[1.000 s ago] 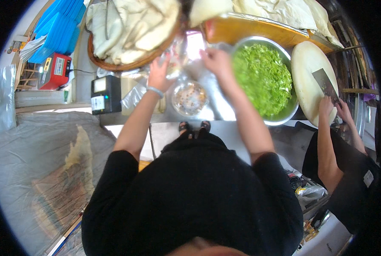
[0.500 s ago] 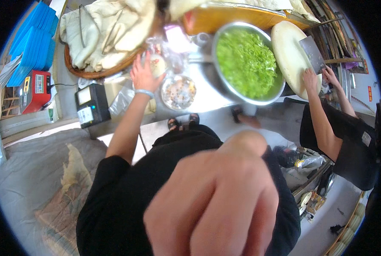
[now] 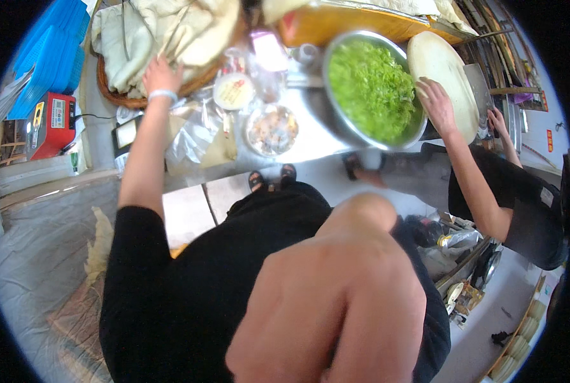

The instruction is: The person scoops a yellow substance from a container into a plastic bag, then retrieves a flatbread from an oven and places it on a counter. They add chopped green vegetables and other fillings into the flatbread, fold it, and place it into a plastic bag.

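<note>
My left hand (image 3: 162,78), a band on its wrist, reaches to the near rim of a round wicker basket (image 3: 122,101). Its fingers are stretched out and touch the thick off-white cloth (image 3: 198,41) heaped in that basket; metal tongs (image 3: 126,32) lie on the cloth. Close to the camera, my right hand (image 3: 336,293) looms large and blurred over my dark clothes. Its fingers are bent under and their tips are hidden, so whatever they hold cannot be seen. Nearest the left hand on the worktop are a clear plastic bag (image 3: 198,135) and a round pale-lidded tub (image 3: 234,91).
A steel bowl (image 3: 328,96) of shredded lettuce (image 3: 374,89) stands right of a clear tub with mixed contents (image 3: 272,129). At right, a co-worker's hand (image 3: 437,105) is over a round board (image 3: 448,80); the other holds a cleaver (image 3: 478,86). Blue baskets (image 3: 55,57) stack left.
My left hand has moved left and away from me, from beside the tubs to the cloth in the basket. The co-worker's nearer hand has shifted from the board toward the bowl.
</note>
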Action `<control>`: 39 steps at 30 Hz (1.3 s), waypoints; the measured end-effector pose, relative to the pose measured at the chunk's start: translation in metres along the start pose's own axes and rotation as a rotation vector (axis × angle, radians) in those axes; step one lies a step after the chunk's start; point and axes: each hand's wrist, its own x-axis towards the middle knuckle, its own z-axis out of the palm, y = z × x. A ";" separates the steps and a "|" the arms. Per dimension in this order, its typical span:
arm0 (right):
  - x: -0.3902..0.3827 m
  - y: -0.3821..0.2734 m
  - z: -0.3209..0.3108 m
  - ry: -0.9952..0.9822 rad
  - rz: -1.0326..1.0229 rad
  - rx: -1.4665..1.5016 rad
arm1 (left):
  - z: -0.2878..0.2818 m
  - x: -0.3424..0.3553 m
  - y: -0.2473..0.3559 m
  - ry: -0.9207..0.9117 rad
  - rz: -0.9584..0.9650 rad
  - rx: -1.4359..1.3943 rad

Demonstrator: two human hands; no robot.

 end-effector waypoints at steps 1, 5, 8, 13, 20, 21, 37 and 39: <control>0.000 0.002 0.001 0.012 -0.007 -0.015 | 0.001 0.011 -0.002 -0.082 -0.021 0.040; 0.002 0.007 -0.015 -0.065 -0.051 -0.116 | 0.019 0.038 -0.023 -0.302 -0.100 0.091; -0.010 0.012 -0.040 0.022 0.106 -0.304 | 0.052 0.052 -0.041 -0.285 -0.093 -0.017; -0.055 0.002 -0.114 0.551 0.727 -0.974 | -0.015 -0.021 -0.023 -0.035 -0.085 -0.101; -0.068 0.062 -0.170 0.982 0.431 -0.639 | -0.083 -0.197 0.075 -0.249 0.040 -0.972; -0.083 0.057 -0.184 0.847 0.467 -0.513 | -0.076 -0.212 0.077 -0.377 0.149 -0.978; -0.128 -0.007 -0.196 0.888 0.925 -1.576 | 0.044 -0.123 -0.017 -0.505 -0.132 -0.276; -0.085 -0.004 -0.225 0.570 0.868 -1.860 | 0.036 -0.123 -0.026 -0.429 -0.106 -0.328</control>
